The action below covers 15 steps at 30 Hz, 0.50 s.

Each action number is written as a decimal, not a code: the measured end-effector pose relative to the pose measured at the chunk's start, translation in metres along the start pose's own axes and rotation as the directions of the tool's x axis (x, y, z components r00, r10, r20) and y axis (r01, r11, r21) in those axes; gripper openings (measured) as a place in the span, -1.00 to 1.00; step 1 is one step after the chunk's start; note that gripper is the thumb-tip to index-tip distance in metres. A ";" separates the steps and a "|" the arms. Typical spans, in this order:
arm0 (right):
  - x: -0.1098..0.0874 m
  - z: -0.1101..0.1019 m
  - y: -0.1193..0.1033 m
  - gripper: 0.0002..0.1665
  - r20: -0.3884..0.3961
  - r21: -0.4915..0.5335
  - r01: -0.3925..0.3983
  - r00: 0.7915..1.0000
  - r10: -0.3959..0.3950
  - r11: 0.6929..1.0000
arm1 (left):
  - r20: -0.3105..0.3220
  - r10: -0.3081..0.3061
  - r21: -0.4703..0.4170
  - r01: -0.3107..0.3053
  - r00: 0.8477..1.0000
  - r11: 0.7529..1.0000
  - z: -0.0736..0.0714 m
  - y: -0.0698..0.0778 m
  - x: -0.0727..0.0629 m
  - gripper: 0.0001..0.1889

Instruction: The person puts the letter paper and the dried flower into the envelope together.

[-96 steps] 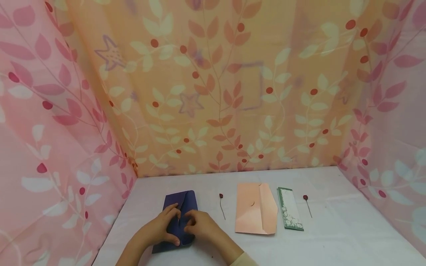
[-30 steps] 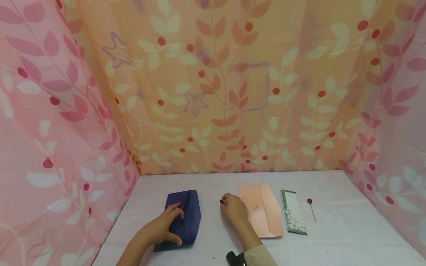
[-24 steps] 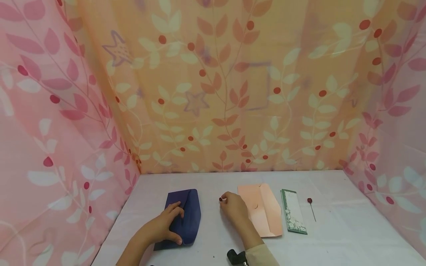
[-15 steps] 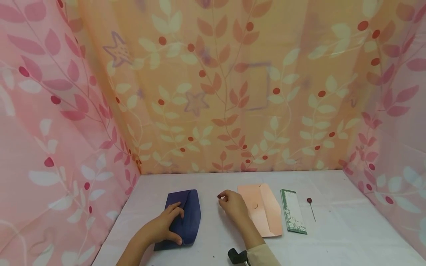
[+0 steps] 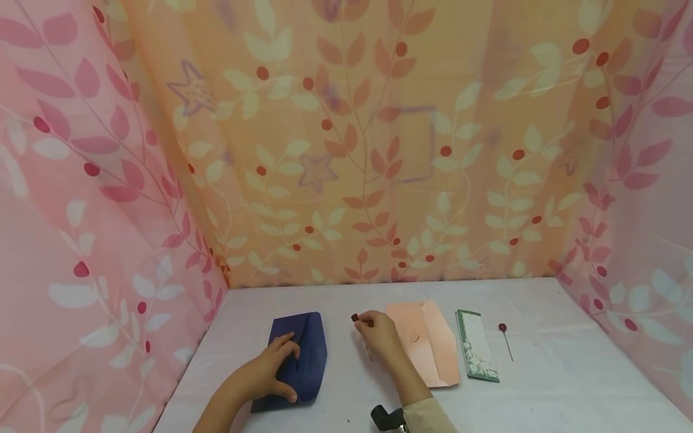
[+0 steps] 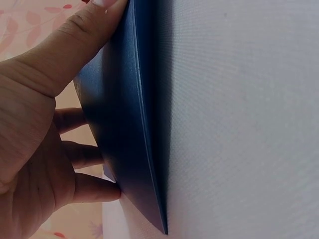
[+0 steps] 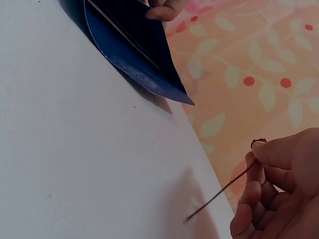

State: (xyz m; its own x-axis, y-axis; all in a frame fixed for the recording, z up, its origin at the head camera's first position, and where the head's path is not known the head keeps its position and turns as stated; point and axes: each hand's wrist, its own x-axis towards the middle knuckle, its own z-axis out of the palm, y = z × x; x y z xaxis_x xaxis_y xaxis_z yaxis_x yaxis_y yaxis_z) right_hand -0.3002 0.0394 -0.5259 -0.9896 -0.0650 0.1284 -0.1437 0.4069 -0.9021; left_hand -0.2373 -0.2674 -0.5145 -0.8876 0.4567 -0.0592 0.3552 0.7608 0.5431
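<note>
A dark blue envelope (image 5: 311,367) lies at the left with its flap folded out to the right. My left hand (image 5: 271,368) rests on it, thumb and fingers spread; in the left wrist view the fingertips press on its blue face. Between the thumb and index finger of my right hand (image 5: 383,338) is a small dried red rose (image 5: 354,317), pinched just below its head. In the right wrist view the rose's thin stem (image 7: 219,193) points down toward the table, with its shadow below. The blue envelope's mouth gapes slightly in that view.
Right of my right hand lies a peach envelope (image 5: 445,355), partly covered by the hand. Beyond it are a green-bordered floral card (image 5: 477,346) and a second dried rose (image 5: 503,329). All lie on a white-covered table (image 5: 563,373), with patterned curtains (image 5: 346,150) around it.
My right hand has left the blue envelope, moved right and picked up the nearer rose. In the last second it has raised the rose slightly. The left hand stays on the envelope.
</note>
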 end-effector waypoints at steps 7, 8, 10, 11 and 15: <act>-0.002 0.000 -0.005 -0.79 0.031 0.037 0.018 0.999 -0.019 0.999 | 0.000 0.007 0.006 -0.007 1.000 1.000 0.000 0.001 -0.001 -0.24; -0.002 0.000 -0.005 -0.78 0.039 0.040 0.023 0.999 -0.025 0.999 | -0.002 0.007 0.009 -0.007 1.000 1.000 0.000 0.001 -0.001 -0.23; -0.002 0.000 -0.008 -0.77 0.057 0.054 0.038 0.998 -0.041 0.998 | -0.006 0.003 0.014 -0.003 1.000 1.000 -0.001 0.000 0.000 -0.23; -0.003 0.001 -0.009 -0.76 0.064 0.059 0.048 0.997 -0.052 0.997 | -0.007 0.002 0.015 -0.001 1.000 1.000 -0.001 0.000 0.000 -0.23; -0.005 0.001 -0.016 -0.76 0.090 0.095 0.060 0.994 -0.069 0.994 | -0.007 -0.007 0.017 0.008 1.000 1.000 0.000 -0.001 0.000 -0.23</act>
State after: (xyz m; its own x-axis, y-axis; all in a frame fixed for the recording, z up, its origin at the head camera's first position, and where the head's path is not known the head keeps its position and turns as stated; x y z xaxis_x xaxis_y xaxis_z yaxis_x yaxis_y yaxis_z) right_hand -0.2930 0.0321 -0.5127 -0.9727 -0.1750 0.1526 -0.2020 0.3140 -0.9277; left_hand -0.2373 -0.2681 -0.5144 -0.8923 0.4477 -0.0573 0.3533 0.7718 0.5287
